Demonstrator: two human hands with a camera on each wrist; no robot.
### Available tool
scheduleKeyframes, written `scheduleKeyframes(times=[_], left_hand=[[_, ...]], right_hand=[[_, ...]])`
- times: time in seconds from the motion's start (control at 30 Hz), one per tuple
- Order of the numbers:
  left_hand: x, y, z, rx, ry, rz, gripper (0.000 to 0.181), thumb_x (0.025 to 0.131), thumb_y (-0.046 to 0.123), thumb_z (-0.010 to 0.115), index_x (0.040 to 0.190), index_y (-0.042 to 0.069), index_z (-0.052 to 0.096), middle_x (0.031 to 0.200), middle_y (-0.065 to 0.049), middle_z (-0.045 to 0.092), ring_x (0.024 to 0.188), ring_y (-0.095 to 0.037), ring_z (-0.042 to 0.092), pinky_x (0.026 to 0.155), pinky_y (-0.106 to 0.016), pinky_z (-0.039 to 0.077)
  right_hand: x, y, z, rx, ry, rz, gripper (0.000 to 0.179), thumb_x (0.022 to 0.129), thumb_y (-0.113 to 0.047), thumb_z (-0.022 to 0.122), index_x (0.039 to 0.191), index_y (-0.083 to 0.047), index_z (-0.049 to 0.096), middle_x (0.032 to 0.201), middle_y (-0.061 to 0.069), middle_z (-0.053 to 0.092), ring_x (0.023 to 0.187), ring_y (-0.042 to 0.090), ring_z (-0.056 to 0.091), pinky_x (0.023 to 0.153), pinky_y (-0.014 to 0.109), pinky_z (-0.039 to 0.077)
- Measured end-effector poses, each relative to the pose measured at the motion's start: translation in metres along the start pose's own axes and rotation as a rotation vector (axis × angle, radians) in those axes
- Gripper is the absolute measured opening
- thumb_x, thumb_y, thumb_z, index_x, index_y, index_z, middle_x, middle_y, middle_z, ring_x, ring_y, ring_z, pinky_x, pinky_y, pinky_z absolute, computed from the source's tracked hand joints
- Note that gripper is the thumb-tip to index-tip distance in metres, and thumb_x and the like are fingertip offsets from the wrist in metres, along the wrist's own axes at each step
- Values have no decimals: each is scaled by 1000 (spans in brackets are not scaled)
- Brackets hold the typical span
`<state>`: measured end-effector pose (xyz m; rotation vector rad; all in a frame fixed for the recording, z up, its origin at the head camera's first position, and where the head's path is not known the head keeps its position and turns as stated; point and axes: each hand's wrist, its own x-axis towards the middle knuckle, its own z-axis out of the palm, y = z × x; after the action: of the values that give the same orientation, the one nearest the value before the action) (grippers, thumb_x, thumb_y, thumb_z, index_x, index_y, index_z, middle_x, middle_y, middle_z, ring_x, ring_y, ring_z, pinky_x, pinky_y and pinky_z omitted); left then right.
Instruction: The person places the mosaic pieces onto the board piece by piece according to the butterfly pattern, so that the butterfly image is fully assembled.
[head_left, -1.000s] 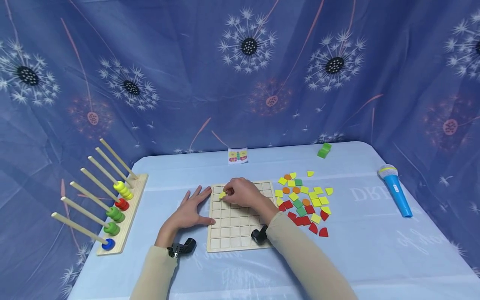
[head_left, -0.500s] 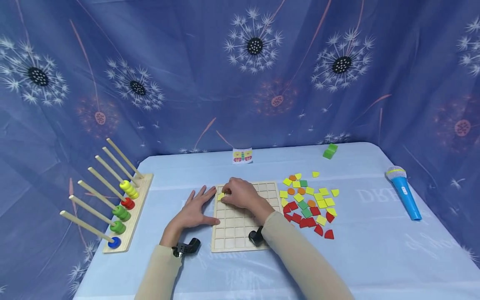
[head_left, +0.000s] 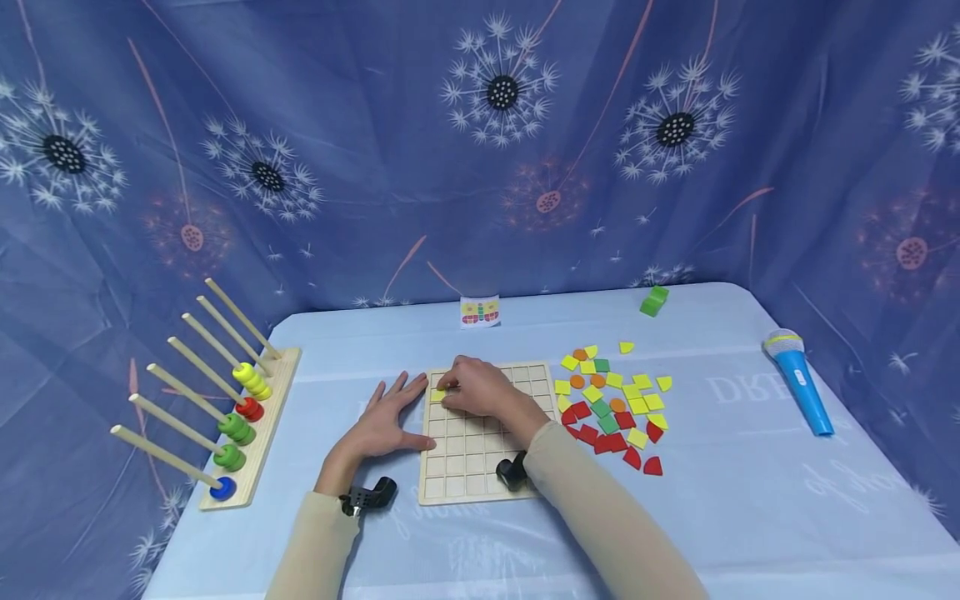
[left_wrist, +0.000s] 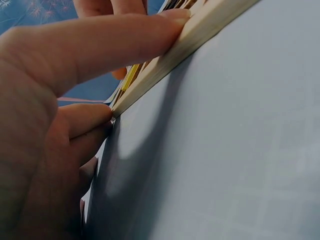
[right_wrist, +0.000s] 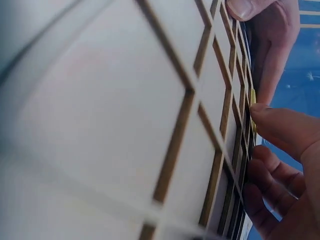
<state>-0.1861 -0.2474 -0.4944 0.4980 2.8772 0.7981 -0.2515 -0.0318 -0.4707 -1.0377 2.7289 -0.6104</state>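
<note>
A square wooden grid board [head_left: 467, 467] lies on the table. My right hand [head_left: 480, 387] reaches over it, with thumb and index finger about a yellow square tile [head_left: 437, 396] at a cell near the board's upper left corner. In the right wrist view the thumb [right_wrist: 280, 125] meets the edge of the yellow tile, and the other fingers are bent close over the grid. My left hand [head_left: 378, 425] lies spread along the board's left side. Its thumb [left_wrist: 125, 42] rests on the wooden rim, and its index fingertip touches the corner.
Loose yellow, red, green and orange tiles [head_left: 637, 406] lie right of the board. A butterfly card [head_left: 480, 311] and a green block [head_left: 654, 301] sit at the back. A bead rack [head_left: 258, 433] stands left; a blue microphone [head_left: 798, 383] lies right.
The yellow tile, tilted between the right fingers a second ago, now lies flat at the upper left cell. The left hand stays at the board's side; the head view shifts slightly.
</note>
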Motion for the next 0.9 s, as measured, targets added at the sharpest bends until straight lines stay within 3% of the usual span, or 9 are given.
scheduleKeyframes(times=[0.13, 0.33, 0.43, 0.73, 0.9], left_hand=[[0, 1, -1, -8, 6, 9, 112, 62, 59, 81, 152, 14, 31, 156, 2, 26, 145, -25, 7, 115, -49, -4], [0, 0, 0, 6, 0, 10, 113, 62, 61, 80, 152, 15, 30, 156, 2, 26, 145, -25, 7, 115, -48, -5], [-1, 1, -1, 1, 2, 6, 113, 62, 59, 81, 152, 15, 30, 156, 2, 26, 145, -26, 7, 115, -48, -5], [-3, 2, -2, 0, -5, 9, 110, 63, 54, 81, 152, 14, 31, 156, 1, 26, 145, -27, 6, 115, -49, -5], [-3, 3, -2, -7, 1, 19, 110, 63, 55, 81, 151, 13, 32, 156, 0, 27, 145, -29, 7, 115, -50, -5]], right_hand=[[-7, 6, -6, 66, 23, -21, 29, 89, -31, 69, 116, -21, 71, 95, -9, 57, 78, 7, 52, 71, 25, 47], [-34, 25, -27, 172, 103, -70, 27, 91, -20, 67, 116, -12, 71, 96, -5, 61, 82, 6, 56, 73, 26, 49], [-47, 40, -39, 202, 143, -52, 25, 90, -16, 66, 115, -11, 71, 97, -5, 62, 82, 7, 57, 71, 27, 50], [-75, 97, -71, 276, 232, 171, 31, 91, -18, 66, 119, -5, 68, 108, 8, 63, 91, 20, 58, 74, 37, 52], [-86, 122, -75, 153, 278, 329, 39, 87, -22, 70, 120, -1, 67, 105, 17, 60, 93, 29, 56, 80, 46, 50]])
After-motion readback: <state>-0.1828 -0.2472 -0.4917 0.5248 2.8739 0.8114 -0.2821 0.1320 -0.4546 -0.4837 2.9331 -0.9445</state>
